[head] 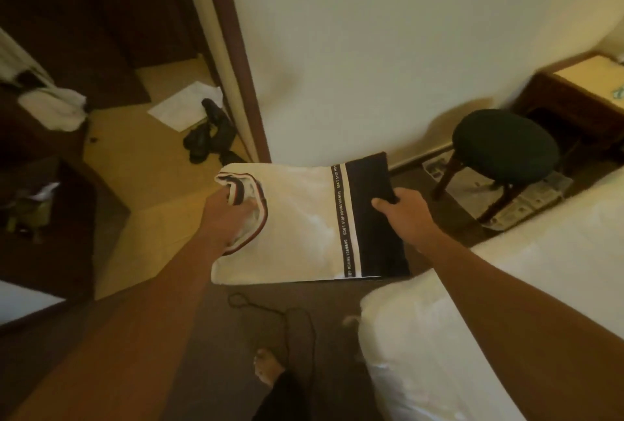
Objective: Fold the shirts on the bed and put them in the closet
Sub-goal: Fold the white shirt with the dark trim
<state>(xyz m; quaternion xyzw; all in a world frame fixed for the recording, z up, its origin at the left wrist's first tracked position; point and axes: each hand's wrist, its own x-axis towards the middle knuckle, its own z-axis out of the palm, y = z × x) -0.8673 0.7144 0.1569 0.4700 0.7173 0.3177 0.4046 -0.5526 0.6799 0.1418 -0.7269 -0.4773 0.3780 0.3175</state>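
From the head camera we see a folded shirt [297, 221] held flat in the air above the floor [209, 319], its long axis running left to right, collar end to the left and dark band to the right. Our left hand [226, 214] holds the collar end, its grip closed on the striped neckband; our right hand [405, 211] pinches the dark edge, thumb on top (fingers hidden under the cloth). The bed [506, 285] lies close on the right, its corner just under the shirt's near right edge. Ahead stands a white wall [371, 49], with a doorway [141, 89] open to the left. A round stool [503, 147] stands beyond the right hand, apart from the shirt.
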